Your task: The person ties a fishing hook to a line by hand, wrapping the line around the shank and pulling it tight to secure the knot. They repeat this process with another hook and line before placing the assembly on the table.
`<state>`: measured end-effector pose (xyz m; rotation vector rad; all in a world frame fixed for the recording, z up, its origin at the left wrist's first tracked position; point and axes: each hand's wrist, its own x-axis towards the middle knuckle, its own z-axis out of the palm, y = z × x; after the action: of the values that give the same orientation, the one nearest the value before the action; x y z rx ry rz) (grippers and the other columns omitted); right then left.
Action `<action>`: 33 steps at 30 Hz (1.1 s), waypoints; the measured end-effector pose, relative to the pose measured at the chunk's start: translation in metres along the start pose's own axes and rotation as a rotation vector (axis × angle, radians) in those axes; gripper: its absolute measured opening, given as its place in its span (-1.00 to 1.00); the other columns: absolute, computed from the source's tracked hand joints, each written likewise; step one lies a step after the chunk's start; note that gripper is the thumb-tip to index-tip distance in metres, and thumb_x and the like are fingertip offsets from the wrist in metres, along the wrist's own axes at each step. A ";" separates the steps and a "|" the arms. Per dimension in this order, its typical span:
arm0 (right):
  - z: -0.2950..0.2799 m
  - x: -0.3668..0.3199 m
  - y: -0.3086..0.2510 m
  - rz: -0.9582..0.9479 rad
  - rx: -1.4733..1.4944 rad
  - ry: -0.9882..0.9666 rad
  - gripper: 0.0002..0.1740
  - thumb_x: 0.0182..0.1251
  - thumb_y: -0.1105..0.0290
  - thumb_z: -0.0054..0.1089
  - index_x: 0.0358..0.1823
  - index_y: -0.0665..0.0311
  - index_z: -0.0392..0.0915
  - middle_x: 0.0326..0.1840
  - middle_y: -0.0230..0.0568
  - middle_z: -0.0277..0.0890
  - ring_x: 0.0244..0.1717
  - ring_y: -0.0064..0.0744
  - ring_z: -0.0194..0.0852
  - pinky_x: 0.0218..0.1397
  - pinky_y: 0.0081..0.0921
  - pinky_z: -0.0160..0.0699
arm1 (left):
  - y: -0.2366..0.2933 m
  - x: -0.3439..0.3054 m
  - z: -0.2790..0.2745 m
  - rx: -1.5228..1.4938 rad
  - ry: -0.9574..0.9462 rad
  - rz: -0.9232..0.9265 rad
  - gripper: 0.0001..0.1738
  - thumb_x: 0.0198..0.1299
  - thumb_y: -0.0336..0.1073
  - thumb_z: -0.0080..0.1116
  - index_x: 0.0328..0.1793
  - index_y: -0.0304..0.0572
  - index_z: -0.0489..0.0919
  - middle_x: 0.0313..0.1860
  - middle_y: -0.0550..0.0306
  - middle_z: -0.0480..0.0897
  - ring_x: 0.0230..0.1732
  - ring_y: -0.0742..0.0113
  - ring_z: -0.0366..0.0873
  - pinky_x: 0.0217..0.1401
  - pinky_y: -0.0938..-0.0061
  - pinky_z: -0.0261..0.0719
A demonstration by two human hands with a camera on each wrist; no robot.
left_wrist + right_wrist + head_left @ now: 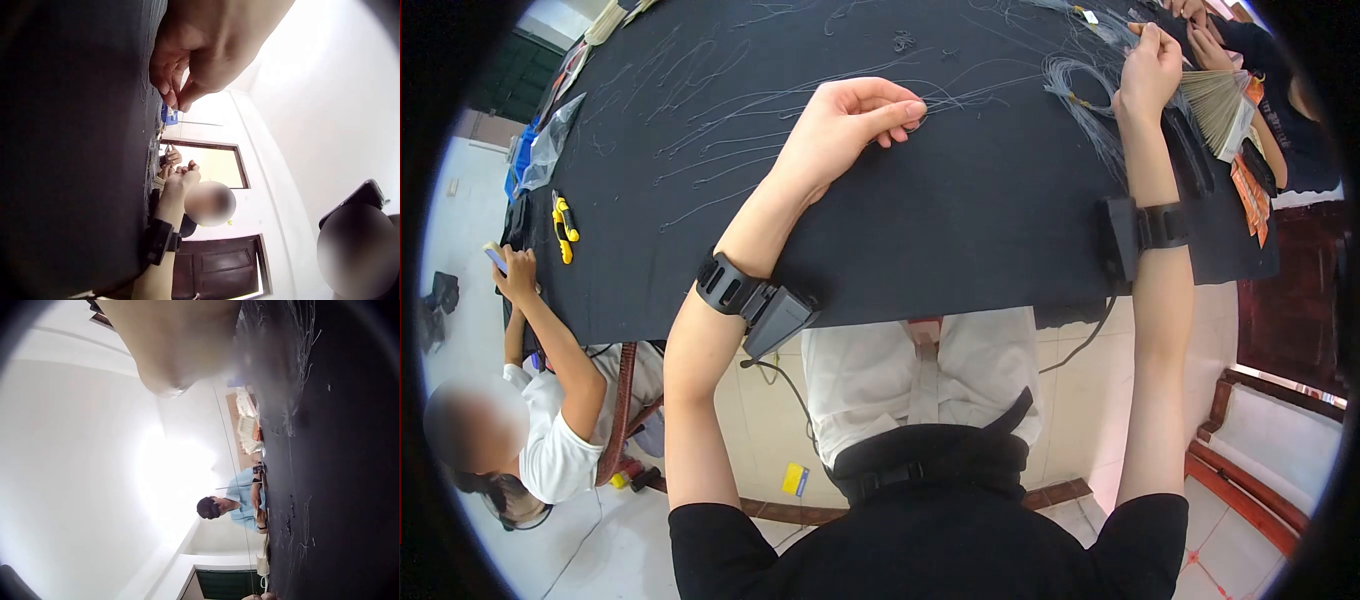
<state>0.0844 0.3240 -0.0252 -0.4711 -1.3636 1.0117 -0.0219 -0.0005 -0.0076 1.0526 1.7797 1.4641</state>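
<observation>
My left hand is over the middle of the dark cloth, thumb and fingertips pinched together on a thin line. In the left wrist view, the same pinched fingertips show from the side. My right hand is raised at the far right with fingers curled. From it a thin taut line runs across the right wrist view toward the left fingertips. Loose strands of grey line, some with small hooked ends, lie on the cloth left of and beyond my left hand. A looped bundle of line lies beside my right hand.
Yellow-handled pliers lie on the black cloth at left, near a clear plastic bag. A fanned stack of pale cards and orange packets are at right. Other people sit around the table.
</observation>
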 end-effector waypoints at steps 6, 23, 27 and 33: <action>-0.002 0.001 -0.001 0.031 0.036 0.027 -0.84 0.32 0.36 -0.05 -0.29 0.31 0.40 -0.31 -0.32 0.54 -0.38 -0.70 0.35 -0.33 -0.72 0.31 | 0.004 -0.001 0.000 0.033 -0.008 0.089 -0.76 0.13 -0.29 0.15 -0.11 -0.24 0.61 -0.32 0.18 0.61 -0.34 0.54 0.48 -0.23 0.66 0.46; 0.005 -0.007 -0.026 -0.093 -0.180 0.052 -0.79 0.31 0.41 -0.12 -0.47 0.30 0.39 -0.50 -0.38 0.35 -0.41 -0.60 0.21 -0.26 -0.63 0.23 | 0.007 -0.002 0.001 -0.152 0.074 0.096 -0.81 0.07 -0.44 0.13 -0.15 -0.28 0.56 -0.39 0.16 0.62 -0.34 0.54 0.51 -0.26 0.68 0.41; 0.006 -0.008 -0.027 -0.098 -0.167 0.071 -0.79 0.31 0.41 -0.10 -0.48 0.30 0.40 -0.52 -0.39 0.32 -0.43 -0.61 0.19 -0.29 -0.64 0.20 | 0.007 -0.002 0.000 -0.237 0.054 0.002 -0.82 0.08 -0.42 0.13 -0.17 -0.26 0.56 -0.37 0.16 0.62 -0.35 0.55 0.50 -0.25 0.69 0.42; -0.002 0.002 0.003 0.073 0.123 0.055 -0.86 0.29 0.38 -0.03 -0.34 0.30 0.43 -0.41 -0.34 0.50 -0.52 -0.74 0.22 -0.46 -0.77 0.21 | 0.005 -0.002 -0.003 -0.271 0.019 -0.038 -0.82 0.13 -0.38 0.12 -0.14 -0.24 0.55 -0.37 0.15 0.60 -0.38 0.55 0.48 -0.25 0.70 0.43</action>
<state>0.0849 0.3279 -0.0265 -0.4561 -1.2344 1.1275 -0.0224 -0.0033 -0.0026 0.8638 1.5503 1.6409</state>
